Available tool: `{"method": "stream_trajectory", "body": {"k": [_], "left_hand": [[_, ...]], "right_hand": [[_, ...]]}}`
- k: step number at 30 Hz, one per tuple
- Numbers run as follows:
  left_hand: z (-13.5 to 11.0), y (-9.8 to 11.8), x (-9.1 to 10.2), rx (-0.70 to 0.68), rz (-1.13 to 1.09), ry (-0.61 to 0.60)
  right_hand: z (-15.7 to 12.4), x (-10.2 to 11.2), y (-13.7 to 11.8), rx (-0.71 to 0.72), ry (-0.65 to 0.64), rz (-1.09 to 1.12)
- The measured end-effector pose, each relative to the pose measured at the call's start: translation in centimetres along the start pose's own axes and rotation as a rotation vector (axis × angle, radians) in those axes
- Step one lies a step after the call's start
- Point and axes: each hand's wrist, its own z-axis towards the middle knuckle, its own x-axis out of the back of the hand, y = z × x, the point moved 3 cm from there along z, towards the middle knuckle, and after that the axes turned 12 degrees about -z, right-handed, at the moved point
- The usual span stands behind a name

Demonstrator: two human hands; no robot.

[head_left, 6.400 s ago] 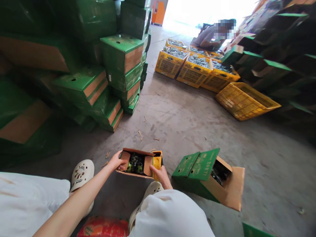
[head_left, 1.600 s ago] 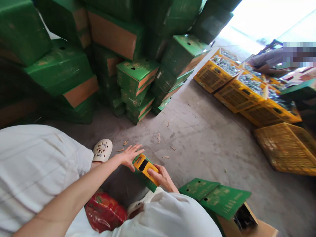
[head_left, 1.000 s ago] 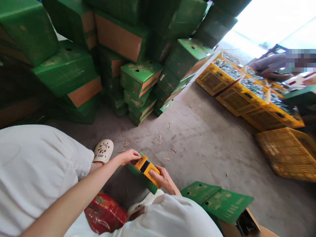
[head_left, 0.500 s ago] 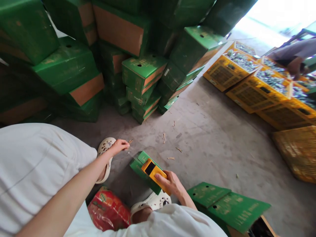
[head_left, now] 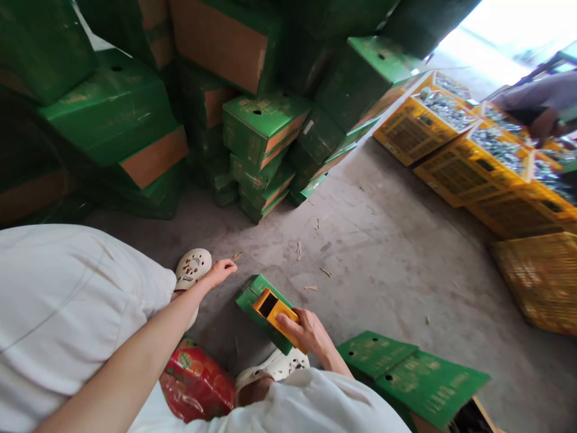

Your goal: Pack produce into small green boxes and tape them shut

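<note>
My right hand point(head_left: 311, 334) is wrapped round a yellow hand-held device point(head_left: 278, 314) with a dark rectangular window near its far end. The thumb lies along its top. Directly below the device is a small green carton point(head_left: 258, 290), partly covered by it; whether the two touch, I cannot tell. My left hand point(head_left: 220, 272) reaches out over the floor beside my shoe point(head_left: 193, 267), its fingers pressed together. Anything between those fingertips is too small to make out. A shiny red bag point(head_left: 198, 382) lies between my feet.
Green cartons point(head_left: 265, 123) are stacked high ahead and to the left. Yellow crates point(head_left: 471, 171) full of small packets stand at the right, where another person's arm point(head_left: 541, 105) reaches in. Nearby are a woven basket point(head_left: 536, 282) and an open green carton point(head_left: 433, 385).
My right hand and the yellow device have shifted very slightly left. The view has turned a little, and my left hand keeps nearly the same place and pinched shape.
</note>
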Motion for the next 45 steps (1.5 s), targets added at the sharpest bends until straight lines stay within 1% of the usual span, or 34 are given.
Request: {"method": "stream_trajectory", "body": {"k": [2,5,7,9,11,12,14,15,16,17,18,20,21,22,24,26,29,32,35,38,40,45], "left_hand": [[-0.1,-0.9,-1.9,0.012,0.022,0.012],[-0.9,-2.4,-4.8,0.023,0.040,0.017],[-1.6,-3.2,-5.9,0.029,0.049,0.047],[-2.1,-3.5,-5.9,0.011,0.067,0.125],[-2.3,-3.3,-5.4,-0.040,0.085,0.204],[-2.5,-3.0,-5.2,-0.069,0.090,0.228],[-2.9,-2.2,-5.3,-0.115,0.082,0.234],[-3.3,-1.8,-5.6,-0.139,0.070,0.207],[-3.8,-1.2,-5.9,-0.184,0.063,0.151],[-4.5,-0.5,-6.3,-0.247,0.072,0.058],[-5.2,0.1,-6.8,-0.316,0.107,-0.063],[-6.7,1.3,-7.5,-0.426,0.271,-0.341],[-7.2,1.7,-7.7,-0.449,0.390,-0.462],[-7.5,2.1,-7.7,-0.451,0.513,-0.548],[-7.3,3.1,-7.8,-0.463,0.719,-0.654],[-6.6,4.0,-8.1,-0.516,0.839,-0.725],[-5.3,4.7,-8.6,-0.599,0.868,-0.788],[-4.5,4.5,-8.8,-0.633,0.823,-0.769],[-4.2,4.1,-8.7,-0.638,0.801,-0.762],[-4.2,4.0,-8.6,-0.635,0.789,-0.775],[-4.2,4.1,-8.6,-0.634,0.780,-0.773],[-4.4,4.3,-8.7,-0.640,0.778,-0.772]], "right_hand": [[0.0,0.0,0.0,0.001,-0.003,-0.008],[0.1,0.0,-0.1,0.003,-0.009,0.008],[0.1,0.0,-0.1,0.001,-0.013,0.026],[0.0,0.0,-0.1,-0.003,-0.019,0.044],[0.0,-0.1,0.0,-0.009,-0.019,0.053],[-0.1,-0.1,0.0,-0.009,-0.018,0.055],[-0.1,-0.2,0.0,-0.006,-0.011,0.059],[-0.1,-0.2,0.0,-0.006,-0.008,0.063],[-0.1,-0.3,0.0,-0.006,-0.005,0.069],[-0.1,-0.3,0.0,-0.008,-0.003,0.073],[-0.1,-0.3,0.0,-0.011,-0.002,0.075],[-0.1,-0.4,0.1,-0.016,-0.004,0.072],[-0.1,-0.4,0.1,-0.018,-0.006,0.070],[-0.1,-0.5,0.1,-0.019,-0.006,0.067],[-0.1,-0.6,0.2,-0.017,-0.001,0.070],[-0.1,-0.7,0.1,-0.016,0.014,0.080],[0.0,-0.6,-0.1,-0.028,0.045,0.082],[-0.6,-0.2,0.2,-0.027,0.058,0.056],[-2.4,-0.1,1.6,-0.064,0.039,0.026],[-4.3,-0.2,3.4,-0.097,0.002,0.060],[-5.0,-0.2,4.1,-0.114,-0.002,0.054],[-4.4,-0.4,4.3,-0.142,-0.022,-0.036]]}}
